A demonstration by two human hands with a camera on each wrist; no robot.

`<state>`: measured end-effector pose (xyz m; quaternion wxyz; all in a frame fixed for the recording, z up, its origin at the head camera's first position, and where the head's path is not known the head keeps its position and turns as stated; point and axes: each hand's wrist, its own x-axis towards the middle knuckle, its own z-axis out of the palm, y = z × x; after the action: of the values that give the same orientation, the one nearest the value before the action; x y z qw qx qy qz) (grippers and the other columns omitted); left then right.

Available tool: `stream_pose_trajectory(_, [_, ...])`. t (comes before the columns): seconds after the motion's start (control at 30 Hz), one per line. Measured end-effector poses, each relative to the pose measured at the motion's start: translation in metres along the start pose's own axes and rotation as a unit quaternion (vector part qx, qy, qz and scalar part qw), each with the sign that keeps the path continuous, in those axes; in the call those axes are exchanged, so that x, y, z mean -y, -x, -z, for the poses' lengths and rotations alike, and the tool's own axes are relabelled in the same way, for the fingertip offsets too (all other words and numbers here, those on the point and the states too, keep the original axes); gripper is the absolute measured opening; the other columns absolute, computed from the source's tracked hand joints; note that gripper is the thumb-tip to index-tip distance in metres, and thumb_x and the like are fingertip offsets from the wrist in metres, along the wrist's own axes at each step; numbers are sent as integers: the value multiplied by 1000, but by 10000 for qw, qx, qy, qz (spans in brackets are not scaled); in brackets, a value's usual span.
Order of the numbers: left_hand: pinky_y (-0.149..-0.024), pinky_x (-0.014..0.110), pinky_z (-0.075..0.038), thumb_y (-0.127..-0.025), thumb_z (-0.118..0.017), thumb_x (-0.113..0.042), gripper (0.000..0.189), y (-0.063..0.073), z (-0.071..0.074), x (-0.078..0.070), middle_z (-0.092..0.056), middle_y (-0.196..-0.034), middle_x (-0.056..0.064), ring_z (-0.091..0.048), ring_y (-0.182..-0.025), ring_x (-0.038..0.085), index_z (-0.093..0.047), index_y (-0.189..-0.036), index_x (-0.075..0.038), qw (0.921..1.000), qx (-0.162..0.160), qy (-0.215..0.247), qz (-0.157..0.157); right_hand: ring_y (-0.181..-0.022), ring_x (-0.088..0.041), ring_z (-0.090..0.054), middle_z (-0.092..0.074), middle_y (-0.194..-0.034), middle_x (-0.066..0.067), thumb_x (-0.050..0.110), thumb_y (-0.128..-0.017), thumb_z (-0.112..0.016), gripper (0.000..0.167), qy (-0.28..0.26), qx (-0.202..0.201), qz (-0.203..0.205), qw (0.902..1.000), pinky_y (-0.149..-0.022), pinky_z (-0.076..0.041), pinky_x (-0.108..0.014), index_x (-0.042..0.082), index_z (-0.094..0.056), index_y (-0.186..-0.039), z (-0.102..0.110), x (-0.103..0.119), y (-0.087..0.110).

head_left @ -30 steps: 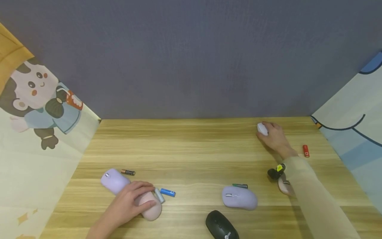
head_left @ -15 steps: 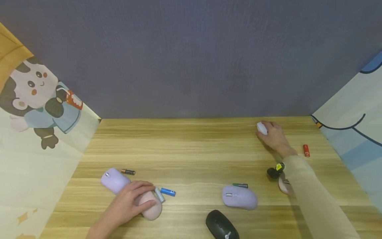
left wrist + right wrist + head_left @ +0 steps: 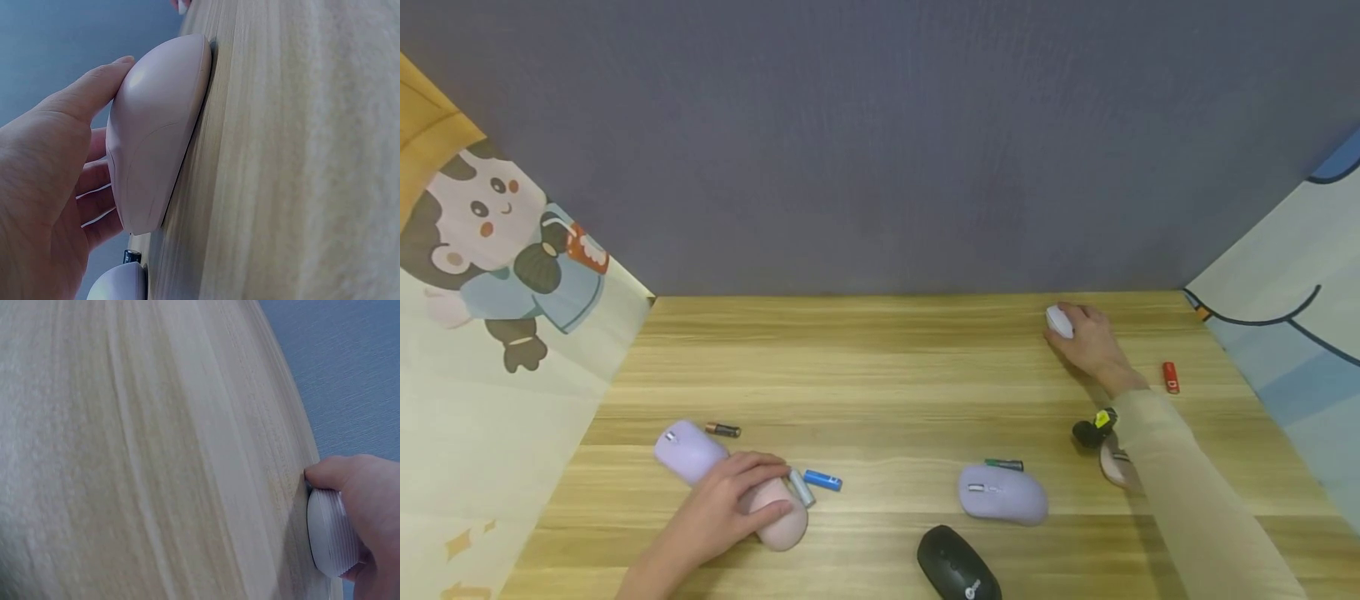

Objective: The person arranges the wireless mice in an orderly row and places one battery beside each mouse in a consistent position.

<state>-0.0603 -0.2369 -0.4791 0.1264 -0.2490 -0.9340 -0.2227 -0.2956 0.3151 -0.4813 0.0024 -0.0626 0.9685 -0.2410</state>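
Note:
My left hand (image 3: 722,510) holds a pink computer mouse (image 3: 784,527) on the wooden table. In the left wrist view its thumb lies along one side of the pink mouse and the fingers go round the other. A silver battery (image 3: 802,488) and a blue battery (image 3: 823,480) lie just right of that mouse. At the far right of the table my right hand (image 3: 1092,343) grips a small white mouse (image 3: 1059,322). The right wrist view shows ridges on the white mouse's side (image 3: 340,534), between thumb and fingers. The hand hides part of it.
A lilac mouse (image 3: 688,451) and a black battery (image 3: 723,430) lie at left. Another lilac mouse (image 3: 1002,496), a green-ended battery (image 3: 1004,465) and a black mouse (image 3: 958,567) lie centre-right. A beige mouse (image 3: 1117,465) sits partly under the right sleeve; a red battery (image 3: 1171,377) lies beyond.

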Motion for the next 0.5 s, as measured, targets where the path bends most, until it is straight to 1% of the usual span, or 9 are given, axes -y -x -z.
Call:
stream_pose_trajectory(0.37, [-86,43,-60,-82,-86,-42,37,0,0,0,-73,-118,-7,-68,-107,18,-78,-113,-22,10000,17,-65,-27,-134,-63,-31,-31,-149,-45,33,-103,-59,67,-16,2,-31,10000,-102,-40,-74,-7,-36,-152,1,2,2])
stream_pose_trajectory(0.5, [-86,43,-60,-83,-85,-43,38,0,1,0,-73,-119,-8,-68,-107,17,-78,-113,-23,9999,38,-121,-31,-135,-63,-31,-30,-150,-45,34,-104,-58,69,-40,35,-9,10000,-103,-40,-75,-7,-32,-154,1,3,4])
